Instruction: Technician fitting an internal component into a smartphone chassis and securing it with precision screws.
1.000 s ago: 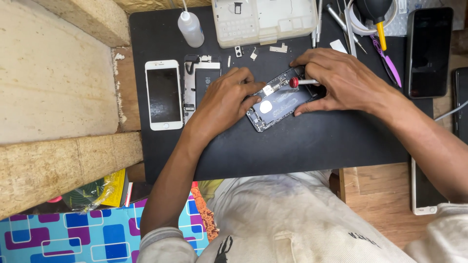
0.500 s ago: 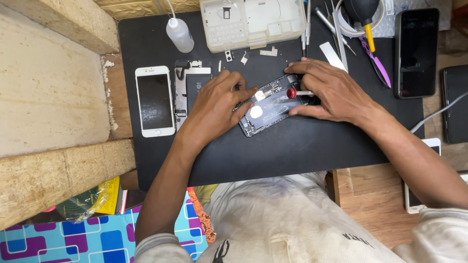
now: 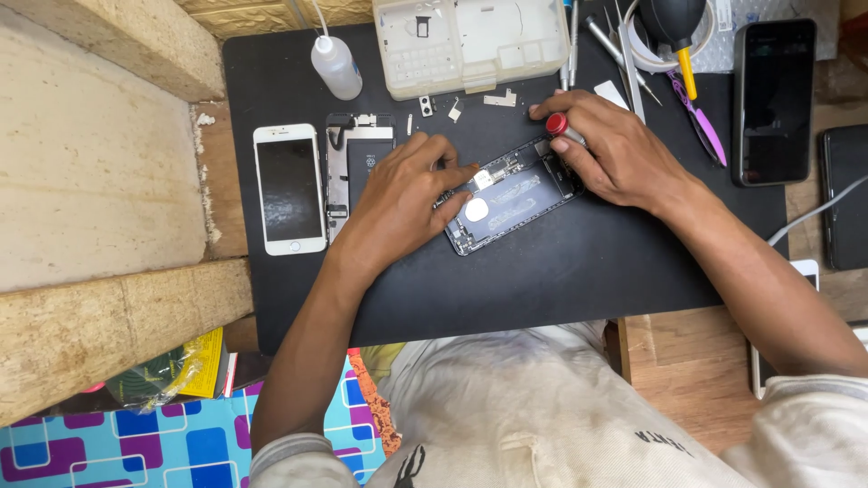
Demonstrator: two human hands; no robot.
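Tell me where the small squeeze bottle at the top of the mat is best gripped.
Probably round the clear body of the squeeze bottle, coming from its right, mat side: it is the widest part, the white nozzle is thin, and the wooden ledge crowds its left.

L hand [image 3: 402, 203] steadies open phone [image 3: 511, 194]; R hand [image 3: 615, 154] grips screwdriver [image 3: 562, 129].

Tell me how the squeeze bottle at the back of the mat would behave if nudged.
The squeeze bottle stands upright, narrow and tall with a thin nozzle, so it would probably tip rather than slide. It looks like soft translucent plastic, likely light and squashy. Once on its side, its round body might roll on the black mat.
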